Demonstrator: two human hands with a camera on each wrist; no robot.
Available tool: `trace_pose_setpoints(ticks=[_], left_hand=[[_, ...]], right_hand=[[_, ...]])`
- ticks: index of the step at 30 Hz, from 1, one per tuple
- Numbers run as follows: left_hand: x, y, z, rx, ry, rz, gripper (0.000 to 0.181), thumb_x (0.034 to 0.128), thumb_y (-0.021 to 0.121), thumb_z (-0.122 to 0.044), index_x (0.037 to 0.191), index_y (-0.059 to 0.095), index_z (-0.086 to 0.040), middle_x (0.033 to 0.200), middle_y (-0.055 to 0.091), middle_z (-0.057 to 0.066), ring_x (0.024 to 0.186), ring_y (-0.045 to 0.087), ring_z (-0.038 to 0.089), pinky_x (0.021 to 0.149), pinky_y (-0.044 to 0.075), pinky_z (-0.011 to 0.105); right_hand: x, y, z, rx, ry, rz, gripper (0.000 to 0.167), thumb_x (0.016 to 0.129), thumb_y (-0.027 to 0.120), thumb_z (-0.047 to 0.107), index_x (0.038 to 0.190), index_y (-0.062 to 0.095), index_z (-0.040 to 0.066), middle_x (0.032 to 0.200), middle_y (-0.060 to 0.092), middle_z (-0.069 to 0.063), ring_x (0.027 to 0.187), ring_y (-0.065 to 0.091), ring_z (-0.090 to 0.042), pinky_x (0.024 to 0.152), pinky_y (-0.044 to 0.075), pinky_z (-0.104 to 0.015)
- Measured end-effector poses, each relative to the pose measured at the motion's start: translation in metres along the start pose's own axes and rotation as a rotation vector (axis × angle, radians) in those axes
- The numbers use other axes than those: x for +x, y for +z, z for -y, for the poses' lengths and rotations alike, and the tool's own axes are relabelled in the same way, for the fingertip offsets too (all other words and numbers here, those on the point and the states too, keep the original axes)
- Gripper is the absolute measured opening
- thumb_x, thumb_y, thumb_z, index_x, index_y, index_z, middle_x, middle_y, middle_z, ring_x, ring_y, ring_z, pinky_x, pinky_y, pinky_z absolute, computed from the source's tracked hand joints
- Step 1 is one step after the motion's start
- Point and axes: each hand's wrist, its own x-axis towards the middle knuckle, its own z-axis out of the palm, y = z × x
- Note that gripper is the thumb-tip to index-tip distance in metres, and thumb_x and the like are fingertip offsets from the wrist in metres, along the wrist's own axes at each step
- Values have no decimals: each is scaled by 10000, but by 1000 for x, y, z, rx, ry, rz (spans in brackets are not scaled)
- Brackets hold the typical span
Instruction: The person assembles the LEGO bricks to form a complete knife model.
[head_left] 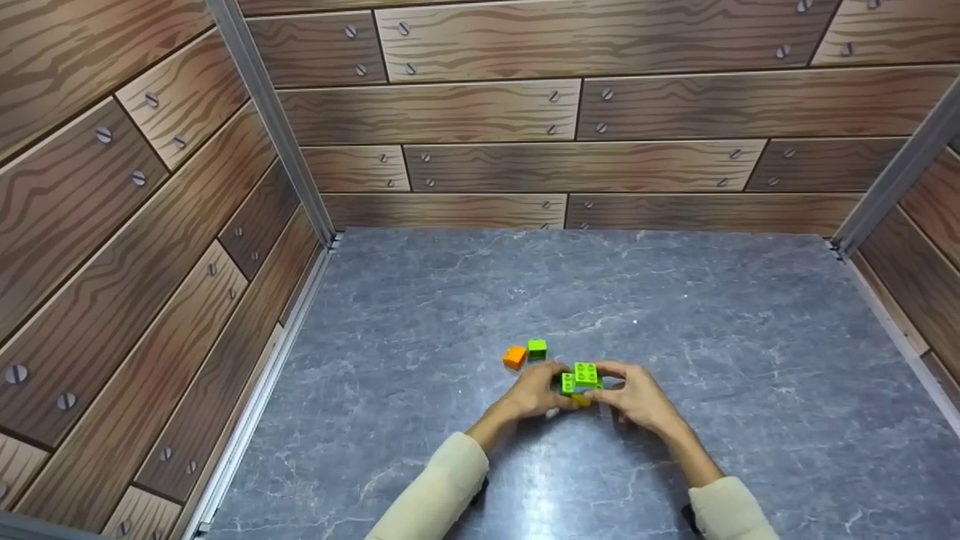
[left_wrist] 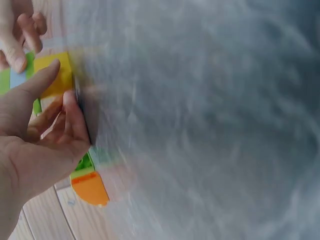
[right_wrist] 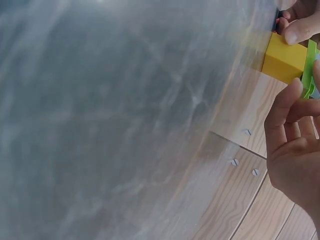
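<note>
A small stack of toy building bricks [head_left: 568, 384] stands between both hands near the floor's middle. At its bottom is a yellow brick [left_wrist: 59, 75], with a wider green piece [right_wrist: 308, 70] above it, then a light blue brick [left_wrist: 18, 79] and a studded green brick [head_left: 586, 373] on top. My left hand [head_left: 536, 391] pinches the yellow brick, thumb on its near face. My right hand [head_left: 637, 396] grips the upper part from the right, fingertips by the green and light blue layers. The fingers partly hide the stack's sides.
Just beyond the left hand lie a loose orange brick [head_left: 514, 357] with a rounded side and a small green brick [head_left: 537, 349]. The grey marbled surface [head_left: 420, 300] is bordered by wood-patterned walls [head_left: 480, 116] at the back and both sides.
</note>
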Motion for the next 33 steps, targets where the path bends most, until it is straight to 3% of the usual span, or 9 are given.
trace_pose_setpoints(ticks=[7, 15, 21, 26, 28, 33], left_hand=[[-5, -13, 6, -261, -71, 111, 516, 891, 820, -71, 1367, 626, -29, 1141, 708, 80, 970, 688, 142, 852, 559, 247], [-8, -28, 6, -308, -96, 133, 303, 967, 707, -57, 1269, 692, -31, 1077, 715, 94, 850, 706, 185, 745, 592, 301], [-5, -46, 8, -290, -40, 83, 258, 1002, 625, -54, 1228, 698, 48, 1069, 734, 150, 846, 749, 346, 717, 609, 371], [-4, -62, 8, -321, -93, 15, 253, 1034, 616, -110, 1228, 717, 19, 1076, 730, 206, 926, 710, 437, 787, 589, 526], [-3, -67, 8, -337, -117, -10, 243, 1040, 620, -128, 1218, 725, 1, 1080, 728, 223, 939, 697, 445, 789, 580, 537], [5, -76, 12, -271, -148, -107, 214, 1039, 636, -167, 1177, 748, -49, 1050, 739, 108, 854, 685, 265, 686, 553, 337]], right_hand=[[-2, 0, -1, -25, 25, -12, 515, 903, 820, 183, 1365, 656, 25, 1328, 655, -254, 645, 673, -277, 441, 518, -352], [-3, 3, -1, -35, 38, -21, 519, 904, 819, 186, 1368, 653, 22, 1332, 656, -249, 631, 652, -274, 448, 516, -329], [-3, 3, 1, -49, 30, -37, 520, 895, 829, 190, 1357, 661, 19, 1329, 658, -243, 785, 696, -238, 467, 521, -315], [-2, 4, 2, -56, 45, -47, 547, 890, 833, 189, 1369, 648, 1, 1330, 659, -243, 704, 667, -259, 462, 522, -328], [-2, 4, 3, -63, 49, -54, 555, 885, 838, 186, 1369, 646, -6, 1331, 660, -244, 712, 668, -251, 467, 532, -344], [-2, 5, 5, -76, 59, -62, 554, 882, 840, 176, 1370, 648, -2, 1340, 657, -239, 770, 675, -212, 480, 533, -333]])
